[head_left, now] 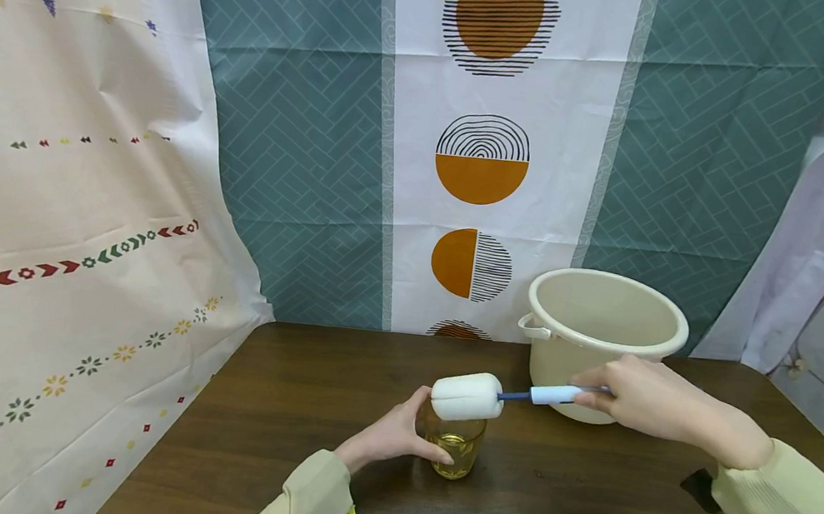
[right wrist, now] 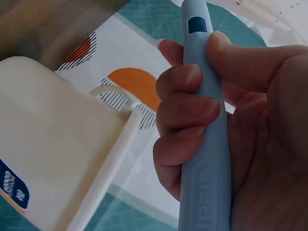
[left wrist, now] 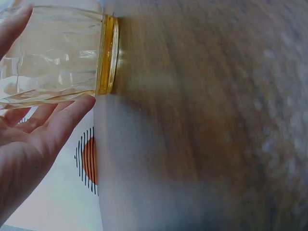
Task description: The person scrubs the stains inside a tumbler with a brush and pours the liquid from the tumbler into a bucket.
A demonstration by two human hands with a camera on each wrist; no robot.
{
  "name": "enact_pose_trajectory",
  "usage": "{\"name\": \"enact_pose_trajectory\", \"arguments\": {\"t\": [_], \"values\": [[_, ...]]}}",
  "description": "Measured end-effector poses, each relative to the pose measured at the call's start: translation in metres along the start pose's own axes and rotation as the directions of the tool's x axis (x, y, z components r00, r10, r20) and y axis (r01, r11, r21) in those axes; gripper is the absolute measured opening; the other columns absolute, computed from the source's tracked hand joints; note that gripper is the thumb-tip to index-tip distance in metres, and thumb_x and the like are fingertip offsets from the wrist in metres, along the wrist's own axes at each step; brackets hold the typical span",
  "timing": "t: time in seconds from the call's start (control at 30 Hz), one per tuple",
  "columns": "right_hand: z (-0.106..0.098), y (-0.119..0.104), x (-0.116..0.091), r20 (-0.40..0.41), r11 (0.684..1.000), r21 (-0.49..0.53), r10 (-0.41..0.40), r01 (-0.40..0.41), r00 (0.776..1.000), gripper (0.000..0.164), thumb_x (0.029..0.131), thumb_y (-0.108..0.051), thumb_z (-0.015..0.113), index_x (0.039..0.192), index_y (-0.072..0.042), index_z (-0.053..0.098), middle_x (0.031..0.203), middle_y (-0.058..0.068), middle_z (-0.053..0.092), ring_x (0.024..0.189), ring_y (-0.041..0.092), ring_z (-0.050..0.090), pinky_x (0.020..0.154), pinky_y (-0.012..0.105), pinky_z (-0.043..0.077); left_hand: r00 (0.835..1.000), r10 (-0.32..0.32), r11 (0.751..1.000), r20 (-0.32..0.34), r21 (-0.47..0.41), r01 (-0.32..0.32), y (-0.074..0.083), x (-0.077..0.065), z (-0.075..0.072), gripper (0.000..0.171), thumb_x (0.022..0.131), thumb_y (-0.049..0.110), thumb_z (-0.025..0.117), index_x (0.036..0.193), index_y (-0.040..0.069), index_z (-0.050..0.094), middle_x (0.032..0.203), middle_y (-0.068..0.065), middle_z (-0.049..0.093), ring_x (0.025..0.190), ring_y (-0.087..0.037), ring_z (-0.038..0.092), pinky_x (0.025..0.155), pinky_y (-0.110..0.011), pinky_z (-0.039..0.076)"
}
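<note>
My left hand grips a clear amber drinking glass that stands upright on the table. In the left wrist view the thumb lies on one side of the glass and the fingers on the other, near its thick base. My right hand holds a sponge cup brush by its light blue handle, fingers curled round it. The brush lies almost level, its white sponge head pointing left, overlapping the mouth of the glass in the head view.
A cream bucket with a side handle stands at the back right of the dark wooden table, just behind my right hand. Patterned cloths hang behind the table and along its sides.
</note>
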State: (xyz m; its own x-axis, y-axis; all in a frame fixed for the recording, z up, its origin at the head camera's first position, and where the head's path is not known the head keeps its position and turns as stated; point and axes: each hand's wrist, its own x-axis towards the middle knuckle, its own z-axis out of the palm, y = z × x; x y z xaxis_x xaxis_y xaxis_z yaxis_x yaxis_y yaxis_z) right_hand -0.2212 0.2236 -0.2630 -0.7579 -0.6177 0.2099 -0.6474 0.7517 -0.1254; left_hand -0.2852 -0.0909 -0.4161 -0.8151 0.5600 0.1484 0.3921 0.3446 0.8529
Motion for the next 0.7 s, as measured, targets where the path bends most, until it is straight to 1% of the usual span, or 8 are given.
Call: {"name": "enact_pose_trajectory", "arguments": {"t": [0.07, 0.13, 0.23, 0.37, 0.4, 0.5, 0.6, 0.7], "values": [[0.002, 0.001, -0.002, 0.006, 1.000, 0.009, 0.025, -0.025, 1.000, 0.007, 0.087, -0.030, 0.060, 0.081, -0.028, 0.061, 0.059, -0.017, 0.036, 0.053, -0.001, 0.035, 0.050, 0.024, 0.032, 1.000, -0.005, 1.000, 0.005, -0.010, 0.005, 0.000, 0.000, 0.000, 0.072, 0.067, 0.022, 0.081, 0.124, 0.015, 0.037, 0.115, 0.004, 0.047, 0.105, -0.015, 0.044, 0.086, -0.039, 0.035], [0.003, 0.003, -0.004, 0.012, 0.998, 0.025, 0.055, -0.056, 0.998, 0.008, 0.087, -0.031, 0.060, 0.087, -0.025, 0.065, 0.062, -0.017, 0.041, 0.055, 0.000, 0.037, 0.051, 0.026, 0.033, 1.000, -0.008, 1.000, 0.010, -0.025, 0.008, 0.000, 0.000, 0.000, 0.072, 0.067, 0.021, 0.081, 0.124, 0.014, 0.037, 0.114, 0.003, 0.048, 0.104, -0.015, 0.046, 0.085, -0.038, 0.036], [0.005, 0.004, -0.007, 0.013, 0.993, 0.058, 0.102, -0.102, 0.995, 0.020, 0.087, -0.035, 0.059, 0.098, -0.021, 0.067, 0.070, -0.016, 0.049, 0.060, 0.001, 0.042, 0.054, 0.028, 0.036, 1.000, -0.012, 0.999, 0.014, -0.040, 0.012, 0.000, 0.000, 0.000, 0.073, 0.068, 0.020, 0.081, 0.125, 0.014, 0.036, 0.114, 0.003, 0.048, 0.104, -0.015, 0.047, 0.086, -0.038, 0.036], [0.007, 0.005, -0.011, -0.012, 0.987, 0.082, 0.137, -0.135, 0.991, 0.032, 0.087, -0.041, 0.057, 0.106, -0.017, 0.067, 0.082, -0.014, 0.056, 0.066, 0.004, 0.046, 0.058, 0.031, 0.039, 1.000, -0.006, 0.999, 0.022, -0.054, 0.007, -0.001, 0.001, -0.001, 0.073, 0.068, 0.020, 0.080, 0.126, 0.016, 0.036, 0.115, 0.002, 0.050, 0.106, -0.014, 0.047, 0.088, -0.038, 0.035], [0.008, 0.006, -0.011, -0.022, 0.988, 0.086, 0.129, -0.127, 0.991, 0.035, 0.087, -0.042, 0.056, 0.107, -0.015, 0.067, 0.085, -0.013, 0.057, 0.068, 0.005, 0.047, 0.060, 0.032, 0.039, 1.000, -0.001, 0.998, 0.026, -0.060, 0.002, -0.001, 0.001, -0.001, 0.073, 0.068, 0.020, 0.080, 0.126, 0.016, 0.036, 0.115, 0.001, 0.050, 0.106, -0.014, 0.048, 0.088, -0.038, 0.035], [0.008, 0.008, -0.015, -0.064, 0.991, 0.084, 0.110, -0.105, 0.992, 0.032, 0.087, -0.041, 0.056, 0.107, -0.018, 0.067, 0.085, -0.015, 0.056, 0.071, 0.005, 0.047, 0.063, 0.031, 0.039, 0.999, 0.012, 0.998, 0.032, -0.059, -0.010, -0.002, 0.001, -0.001, 0.072, 0.068, 0.020, 0.080, 0.125, 0.015, 0.037, 0.115, 0.001, 0.051, 0.106, -0.013, 0.048, 0.088, -0.037, 0.035], [0.008, 0.014, -0.020, -0.105, 0.996, 0.082, 0.052, -0.044, 0.993, 0.024, 0.088, -0.035, 0.058, 0.104, -0.020, 0.067, 0.079, -0.017, 0.052, 0.068, 0.003, 0.045, 0.061, 0.028, 0.038, 0.999, 0.025, 0.999, 0.036, -0.049, -0.023, -0.003, 0.002, 0.000, 0.070, 0.068, 0.021, 0.080, 0.124, 0.012, 0.038, 0.116, 0.000, 0.051, 0.106, -0.012, 0.047, 0.088, -0.036, 0.035], [0.008, 0.020, -0.027, -0.135, 0.996, 0.082, 0.026, -0.015, 0.991, 0.021, 0.088, -0.030, 0.059, 0.105, -0.019, 0.066, 0.076, -0.019, 0.050, 0.064, 0.001, 0.044, 0.057, 0.025, 0.036, 0.999, 0.034, 0.999, 0.038, -0.038, -0.033, -0.003, 0.002, 0.000, 0.070, 0.069, 0.021, 0.080, 0.123, 0.009, 0.038, 0.116, 0.000, 0.051, 0.107, -0.012, 0.047, 0.088, -0.035, 0.035]]}}
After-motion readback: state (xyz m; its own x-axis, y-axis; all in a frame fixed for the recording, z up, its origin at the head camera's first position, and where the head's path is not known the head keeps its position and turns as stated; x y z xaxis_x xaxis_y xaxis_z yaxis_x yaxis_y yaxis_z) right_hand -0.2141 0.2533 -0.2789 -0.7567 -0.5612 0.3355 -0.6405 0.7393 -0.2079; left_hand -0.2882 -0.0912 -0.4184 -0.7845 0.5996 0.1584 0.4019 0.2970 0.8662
